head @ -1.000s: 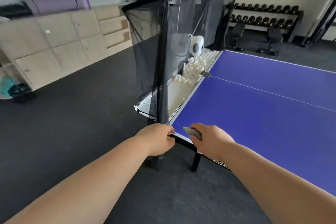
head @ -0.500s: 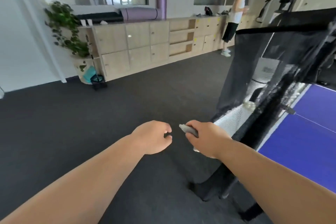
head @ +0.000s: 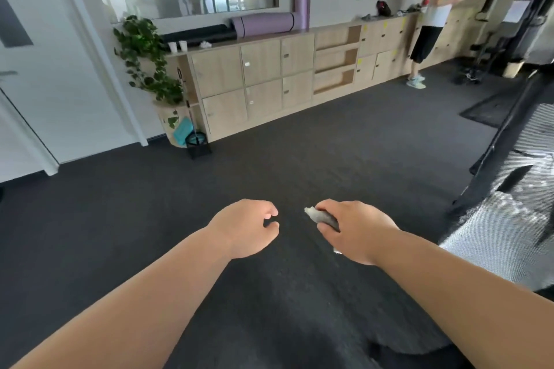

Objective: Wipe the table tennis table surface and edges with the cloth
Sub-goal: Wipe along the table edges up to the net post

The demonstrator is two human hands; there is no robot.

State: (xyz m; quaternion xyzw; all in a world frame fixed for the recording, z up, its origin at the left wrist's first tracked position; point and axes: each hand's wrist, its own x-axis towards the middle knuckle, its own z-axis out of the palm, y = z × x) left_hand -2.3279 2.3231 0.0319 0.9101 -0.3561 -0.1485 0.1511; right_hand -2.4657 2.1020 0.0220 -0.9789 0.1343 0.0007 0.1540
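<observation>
My right hand (head: 352,229) grips a small grey cloth (head: 320,216), folded up, with one corner sticking out past my thumb. My left hand (head: 248,226) hovers beside it over the dark floor, fingers loosely curled and holding nothing. The blue table top is out of view. Only the black catch net (head: 515,177) at the table's end shows at the right edge, with its pale mesh lower part (head: 494,234).
Dark carpet floor (head: 269,159) fills the middle. Wooden lockers (head: 269,81) line the far wall, with rolled mats on top and a plant (head: 147,63) at their left end. A person (head: 431,21) stands at the far right near gym equipment (head: 509,24).
My view has swung left, away from the blue table, which has left the frame. My left hand let go of the net frame at the table's corner. The cloth stays in my right hand.
</observation>
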